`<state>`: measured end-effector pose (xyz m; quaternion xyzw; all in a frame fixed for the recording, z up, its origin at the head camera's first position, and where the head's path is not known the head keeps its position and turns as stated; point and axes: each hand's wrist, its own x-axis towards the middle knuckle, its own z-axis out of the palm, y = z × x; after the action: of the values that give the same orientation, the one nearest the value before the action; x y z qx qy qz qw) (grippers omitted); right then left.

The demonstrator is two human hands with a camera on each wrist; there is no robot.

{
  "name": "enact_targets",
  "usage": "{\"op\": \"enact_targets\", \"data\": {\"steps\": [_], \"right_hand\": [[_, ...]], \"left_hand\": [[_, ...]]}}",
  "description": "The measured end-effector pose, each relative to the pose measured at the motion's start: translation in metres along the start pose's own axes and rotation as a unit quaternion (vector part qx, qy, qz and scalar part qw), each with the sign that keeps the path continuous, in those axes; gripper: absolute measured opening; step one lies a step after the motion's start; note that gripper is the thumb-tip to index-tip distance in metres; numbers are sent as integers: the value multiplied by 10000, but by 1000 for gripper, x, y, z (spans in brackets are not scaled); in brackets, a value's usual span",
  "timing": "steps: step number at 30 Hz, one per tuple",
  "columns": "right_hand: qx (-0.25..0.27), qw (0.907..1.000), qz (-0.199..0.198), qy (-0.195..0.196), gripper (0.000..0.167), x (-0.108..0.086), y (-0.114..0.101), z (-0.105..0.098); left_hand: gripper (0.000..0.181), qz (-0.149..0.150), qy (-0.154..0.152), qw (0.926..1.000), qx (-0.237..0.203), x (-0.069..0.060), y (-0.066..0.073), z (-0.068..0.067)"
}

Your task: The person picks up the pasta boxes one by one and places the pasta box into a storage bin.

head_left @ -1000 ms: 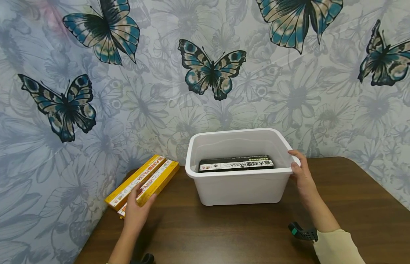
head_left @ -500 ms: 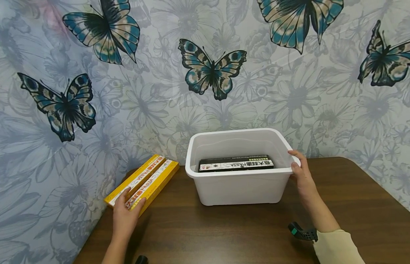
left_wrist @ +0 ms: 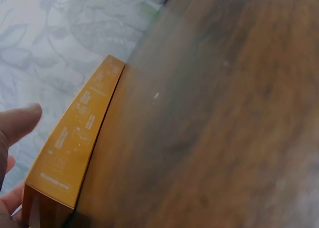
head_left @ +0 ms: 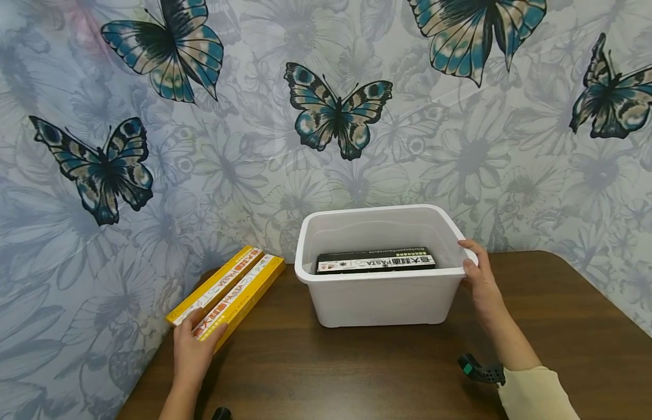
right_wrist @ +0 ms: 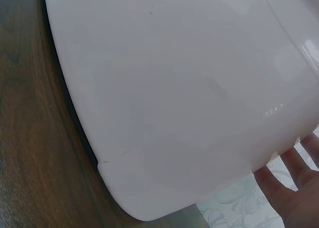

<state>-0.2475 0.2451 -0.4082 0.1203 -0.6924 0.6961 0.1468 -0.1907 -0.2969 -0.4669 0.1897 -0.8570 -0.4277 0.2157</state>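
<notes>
Two yellow pasta boxes (head_left: 254, 286) lie side by side, slanting away at the table's left edge. Over their near ends is my left hand (head_left: 191, 356), its fingers on top and the thumb toward the right side. In the left wrist view the thumb (left_wrist: 22, 120) stands straight, apart from the orange side of a pasta box (left_wrist: 75, 138). My right hand (head_left: 483, 286) grips the right rim of a white plastic bin (head_left: 383, 300), thumb at the front corner. Inside the bin lies a black pasta box (head_left: 375, 262); its lower part is hidden by the front wall.
The brown wooden table (head_left: 368, 373) extends in front of the bin and to its right. Behind it hangs a pale floral wall covering (head_left: 241, 157) with teal butterflies. A black strap (head_left: 480, 370) is on the right wrist.
My left hand has slid down along the pasta boxes toward their near ends, uncovering more of the printed tops. The right hand and the bin have stayed put.
</notes>
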Motion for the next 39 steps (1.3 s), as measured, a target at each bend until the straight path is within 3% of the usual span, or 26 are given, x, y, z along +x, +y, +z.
{"op": "enact_targets", "data": {"steps": [8, 17, 22, 28, 33, 39], "right_hand": [[-15, 10000, -97, 17, 45, -2, 0, 1], [-93, 9999, -77, 1, 44, -2, 0, 0], [-55, 10000, -36, 9, 44, -2, 0, -1], [-63, 10000, -62, -3, 43, -2, -1, -1], [-57, 10000, -48, -10, 44, -3, -1, -1], [-44, 10000, -59, -8, 44, -3, -1, 0]], "left_hand": [[79, 69, -161, 9998, 100, 2, -10, 2], [81, 203, -448, 9976, 485, 2, -12, -1], [81, 206, -281, 9984, 450, 2, -13, 0], [82, 229, 70, 9997, 37, 1, -11, 0], [86, 42, 133, 9983, -564, 1, -10, 0], [85, -272, 299, 9879, -1495, 0, -7, 0]]}}
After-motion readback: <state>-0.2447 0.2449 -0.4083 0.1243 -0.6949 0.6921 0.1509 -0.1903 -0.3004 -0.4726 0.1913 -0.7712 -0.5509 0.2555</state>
